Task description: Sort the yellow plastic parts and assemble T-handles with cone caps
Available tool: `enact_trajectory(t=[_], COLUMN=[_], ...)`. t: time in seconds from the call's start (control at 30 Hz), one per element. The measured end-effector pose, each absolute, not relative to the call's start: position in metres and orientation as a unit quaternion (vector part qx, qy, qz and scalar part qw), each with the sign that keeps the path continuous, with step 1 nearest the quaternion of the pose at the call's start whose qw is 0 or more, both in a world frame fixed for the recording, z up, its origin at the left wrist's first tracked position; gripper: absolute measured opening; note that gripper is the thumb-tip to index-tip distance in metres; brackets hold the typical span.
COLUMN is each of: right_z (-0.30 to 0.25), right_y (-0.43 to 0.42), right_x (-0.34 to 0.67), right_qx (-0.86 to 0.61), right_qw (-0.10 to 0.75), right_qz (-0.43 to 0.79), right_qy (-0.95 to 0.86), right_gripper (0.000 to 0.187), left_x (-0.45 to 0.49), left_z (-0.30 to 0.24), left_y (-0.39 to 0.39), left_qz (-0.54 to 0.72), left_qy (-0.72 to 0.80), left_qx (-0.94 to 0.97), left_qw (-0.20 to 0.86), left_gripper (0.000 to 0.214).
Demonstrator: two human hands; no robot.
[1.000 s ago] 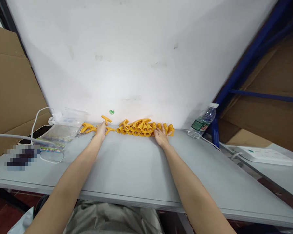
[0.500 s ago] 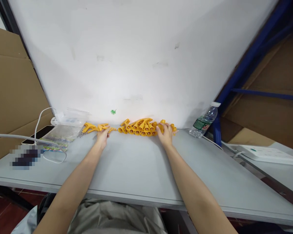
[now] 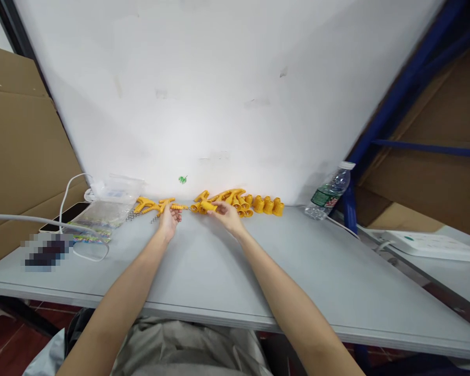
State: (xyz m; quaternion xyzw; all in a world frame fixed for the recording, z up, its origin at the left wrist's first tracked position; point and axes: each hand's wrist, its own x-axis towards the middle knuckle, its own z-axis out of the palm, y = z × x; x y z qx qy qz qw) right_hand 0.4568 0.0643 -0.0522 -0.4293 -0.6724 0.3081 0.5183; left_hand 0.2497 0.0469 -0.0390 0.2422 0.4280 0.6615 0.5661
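Note:
A row of small orange plastic parts point(image 3: 258, 203) lies along the back of the grey table point(image 3: 227, 271), against the white wall. My left hand point(image 3: 168, 216) is closed on an orange stem-shaped part point(image 3: 177, 207) that points to the right. My right hand point(image 3: 227, 214) is closed on an orange cap-shaped piece point(image 3: 207, 206) taken from the row. The two orange pieces are held end to end, close together, just above the table. More orange forked pieces point(image 3: 149, 204) lie left of my left hand.
A clear plastic bag point(image 3: 102, 211) with small items, a phone point(image 3: 62, 216) and a white cable point(image 3: 68, 190) lie at the left. A water bottle point(image 3: 329, 193) lies at the back right. A white power strip point(image 3: 431, 245) sits on the neighbouring table. Cardboard stands at both sides.
My right hand left the right end of the row and moved left with an orange cap. My left hand picked up a stem piece and now meets the right hand.

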Motion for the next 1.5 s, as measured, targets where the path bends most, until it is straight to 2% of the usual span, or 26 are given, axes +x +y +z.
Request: enact_trajectory(t=[0.13, 0.47, 0.53, 0.63, 0.73, 0.83, 1.0, 1.07, 1.27, 1.5], right_z=[-0.062, -0.058, -0.059, -0.061, -0.063, -0.066, -0.066, -0.065, -0.059, -0.047], right_y=[0.054, 0.051, 0.051, 0.053, 0.055, 0.058, 0.062, 0.062, 0.058, 0.047], right_x=[0.456, 0.454, 0.454, 0.454, 0.455, 0.458, 0.463, 0.465, 0.467, 0.470], right_qx=[-0.402, -0.361, -0.360, -0.355, -0.354, -0.365, -0.390, -0.391, -0.403, -0.420], right_qw=[0.479, 0.504, 0.503, 0.499, 0.503, 0.508, 0.503, 0.503, 0.503, 0.465], right_qz=[0.385, 0.419, 0.424, 0.432, 0.435, 0.433, 0.425, 0.424, 0.423, 0.426], right_qy=[-0.678, -0.664, -0.662, -0.662, -0.658, -0.649, -0.643, -0.644, -0.637, -0.652], right_gripper=[0.049, 0.049, 0.051, 0.053, 0.055, 0.058, 0.060, 0.060, 0.064, 0.055], left_x=[0.249, 0.256, 0.257, 0.256, 0.255, 0.255, 0.252, 0.248, 0.239, 0.237], left_z=[-0.039, -0.039, -0.037, -0.033, -0.034, -0.043, -0.059, -0.060, -0.054, -0.044], left_y=[0.046, 0.042, 0.039, 0.035, 0.035, 0.039, 0.042, 0.041, 0.038, 0.037], left_qz=[0.664, 0.643, 0.612, 0.561, 0.542, 0.535, 0.489, 0.441, 0.338, 0.309], left_qy=[0.422, 0.431, 0.426, 0.389, 0.376, 0.457, 0.574, 0.578, 0.515, 0.531], left_qx=[0.241, 0.287, 0.309, 0.347, 0.379, 0.432, 0.608, 0.662, 0.779, 0.782], left_qw=[0.569, 0.565, 0.591, 0.643, 0.649, 0.564, 0.248, 0.181, 0.120, 0.108], left_gripper=[0.023, 0.029, 0.035, 0.055, 0.067, 0.062, 0.049, 0.051, 0.053, 0.035])
